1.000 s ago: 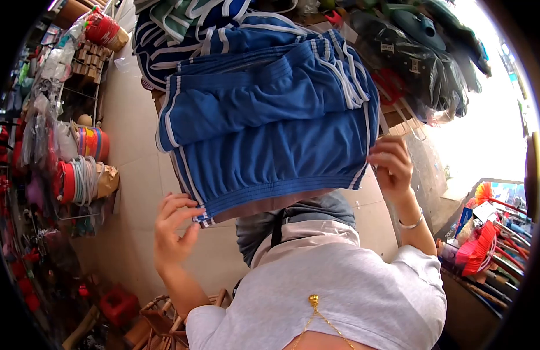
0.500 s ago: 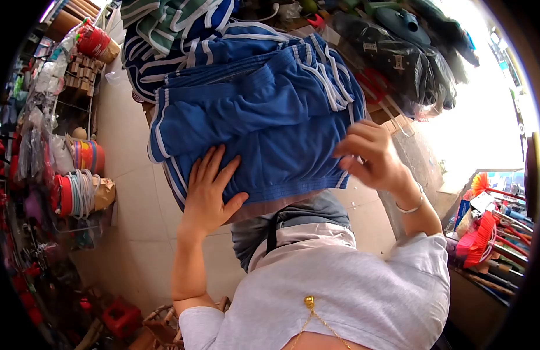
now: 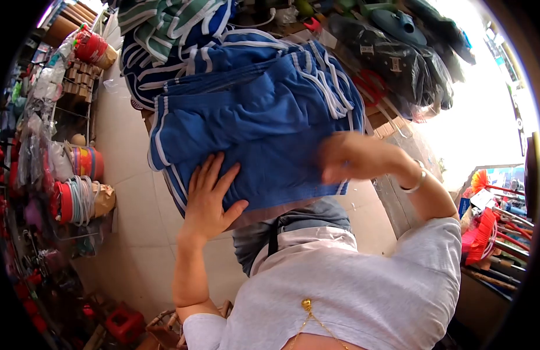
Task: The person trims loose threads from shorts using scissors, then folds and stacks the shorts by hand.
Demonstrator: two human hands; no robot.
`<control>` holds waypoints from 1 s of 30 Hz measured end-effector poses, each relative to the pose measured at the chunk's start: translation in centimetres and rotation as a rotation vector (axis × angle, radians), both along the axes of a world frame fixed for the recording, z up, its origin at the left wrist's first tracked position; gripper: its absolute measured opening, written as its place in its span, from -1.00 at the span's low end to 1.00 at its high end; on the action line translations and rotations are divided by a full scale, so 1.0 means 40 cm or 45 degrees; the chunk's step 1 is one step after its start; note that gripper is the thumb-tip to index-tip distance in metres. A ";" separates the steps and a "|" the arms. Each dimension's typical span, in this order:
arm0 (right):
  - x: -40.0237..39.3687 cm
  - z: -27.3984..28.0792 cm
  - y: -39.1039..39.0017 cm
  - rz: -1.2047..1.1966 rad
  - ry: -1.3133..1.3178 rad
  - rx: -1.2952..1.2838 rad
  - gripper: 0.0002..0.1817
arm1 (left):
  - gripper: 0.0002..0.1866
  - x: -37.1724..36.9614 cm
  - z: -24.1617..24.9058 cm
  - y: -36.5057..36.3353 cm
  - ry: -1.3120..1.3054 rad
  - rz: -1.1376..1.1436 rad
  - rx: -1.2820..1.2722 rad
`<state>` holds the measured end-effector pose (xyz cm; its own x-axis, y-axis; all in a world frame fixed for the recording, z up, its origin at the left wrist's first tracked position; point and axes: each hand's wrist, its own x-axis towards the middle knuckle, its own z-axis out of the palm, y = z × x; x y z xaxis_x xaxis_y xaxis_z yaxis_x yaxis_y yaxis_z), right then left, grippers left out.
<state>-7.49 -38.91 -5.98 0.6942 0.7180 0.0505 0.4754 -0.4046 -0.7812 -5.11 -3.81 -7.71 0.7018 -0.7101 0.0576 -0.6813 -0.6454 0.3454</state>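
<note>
Blue shorts with white side stripes [image 3: 246, 125] lie in a layered pile in front of me, their elastic waistbands showing. My left hand [image 3: 210, 195] rests flat on the near left part of the top cloth, fingers spread and holding nothing. Over the near right part of the same shorts is my right hand [image 3: 357, 156], smeared by motion; its fingers cannot be made out, nor whether they touch the cloth. Behind the pile sits a heap of green and navy striped garments [image 3: 171, 29].
Black plastic-wrapped goods [image 3: 398, 64] stand at the back right, beside a red-handled item [image 3: 370, 87]. Shelves of packed wares and coiled cable [image 3: 80, 198] line the left. Brushes with red bristles [image 3: 483, 236] are at the right. Tiled floor [image 3: 136, 216] shows below.
My right hand has swept left from the right edge of the shorts to over their near right part. My left hand has stayed in place.
</note>
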 end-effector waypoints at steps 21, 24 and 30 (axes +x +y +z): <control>0.219 0.040 0.061 -0.977 -0.606 -0.279 -0.59 | -0.63 0.358 0.055 0.043 -0.062 0.588 -0.742; 0.233 0.025 0.079 -0.887 -0.766 0.060 -0.62 | -0.73 0.353 0.053 0.057 0.037 0.677 -0.732; 0.229 0.085 0.031 -0.553 -0.718 -0.406 -0.74 | -0.84 0.319 0.117 0.094 -0.120 0.549 -0.705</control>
<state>1.67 -37.67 -2.59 0.8472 0.4267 0.3164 0.5136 -0.8101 -0.2828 7.65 -0.07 -3.04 0.8881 -0.2189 0.4042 -0.4478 -0.6106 0.6532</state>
